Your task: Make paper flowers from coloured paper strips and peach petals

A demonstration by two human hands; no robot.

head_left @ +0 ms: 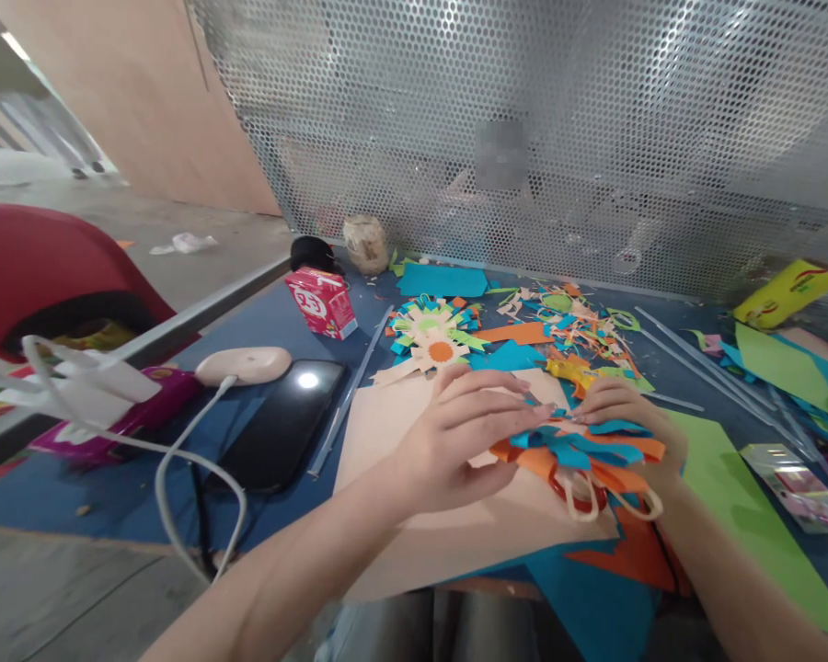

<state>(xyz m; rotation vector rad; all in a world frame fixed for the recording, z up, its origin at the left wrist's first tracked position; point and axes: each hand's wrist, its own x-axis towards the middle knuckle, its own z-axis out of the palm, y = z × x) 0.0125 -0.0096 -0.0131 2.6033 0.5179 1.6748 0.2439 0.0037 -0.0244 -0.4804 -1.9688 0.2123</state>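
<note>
A fringed paper flower [580, 446] in blue and orange strips is between my two hands, above a large cream sheet [393, 460]. My left hand [455, 437] has its fingers bent, with the fingertips at the flower's left upper edge. My right hand [635, 418] curls around the flower's far right side, its fingertips close to the left ones. Part of a red-rimmed round item [580, 492] shows under the strips, beside cream paper loops. Further back lie finished-looking fringed flowers, one cream with an orange centre [442, 352].
At left are a phone [276, 428], white charger cables, a pink box [321, 302] and a jar [365, 244]. Paper scraps [580, 322] lie at the back by a perforated metal screen [400, 119]. Clear sticks, a green sheet [745, 515] and a yellow box [787, 292] are at right.
</note>
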